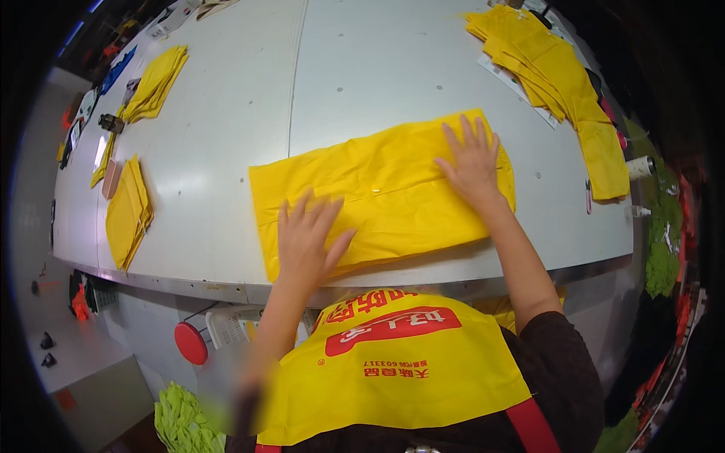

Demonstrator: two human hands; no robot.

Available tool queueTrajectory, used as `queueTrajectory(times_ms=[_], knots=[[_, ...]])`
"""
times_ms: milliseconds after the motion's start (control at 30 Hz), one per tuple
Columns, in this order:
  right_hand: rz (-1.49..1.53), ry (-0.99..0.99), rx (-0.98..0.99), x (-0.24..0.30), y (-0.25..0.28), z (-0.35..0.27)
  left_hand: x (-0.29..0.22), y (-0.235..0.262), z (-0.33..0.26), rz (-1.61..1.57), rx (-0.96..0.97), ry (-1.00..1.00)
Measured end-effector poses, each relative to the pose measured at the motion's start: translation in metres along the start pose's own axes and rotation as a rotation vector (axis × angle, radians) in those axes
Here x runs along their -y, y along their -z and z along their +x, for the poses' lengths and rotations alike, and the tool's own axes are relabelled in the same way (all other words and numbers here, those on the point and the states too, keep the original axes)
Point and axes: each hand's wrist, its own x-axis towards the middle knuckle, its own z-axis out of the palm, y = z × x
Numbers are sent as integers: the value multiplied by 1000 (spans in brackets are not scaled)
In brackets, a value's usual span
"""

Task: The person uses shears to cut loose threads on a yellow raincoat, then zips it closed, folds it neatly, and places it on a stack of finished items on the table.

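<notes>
A folded yellow cloth piece (393, 189) lies flat on the pale table, near its front edge, with a seam or fold line running along its length. On its left part rests my left hand (308, 234), fingers spread and slightly blurred. My right hand (472, 162) lies flat on the cloth's right end, its fingers apart and pointing away from me. Neither hand grips anything. Across my front hangs a yellow apron (400, 377) with red and white print and red straps.
Stacked yellow cloth pieces (544, 68) lie at the far right. At the left are two more yellow stacks, one far (157, 84) and one near (130, 215). A thread cone (641, 167) and small snips (588, 196) sit by the right edge. A red round stool (191, 343) stands below.
</notes>
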Motion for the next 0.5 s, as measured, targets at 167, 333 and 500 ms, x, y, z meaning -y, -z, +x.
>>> queueTrajectory(times_ms=[167,333,500], knots=[[-12,-101,224,14,-37,1,44,-89,36,227,75,66],[52,-164,167,8,-71,-19,54,-112,27,148,81,81],[171,-145,128,4,-77,-15,60,-113,28,72,89,116]])
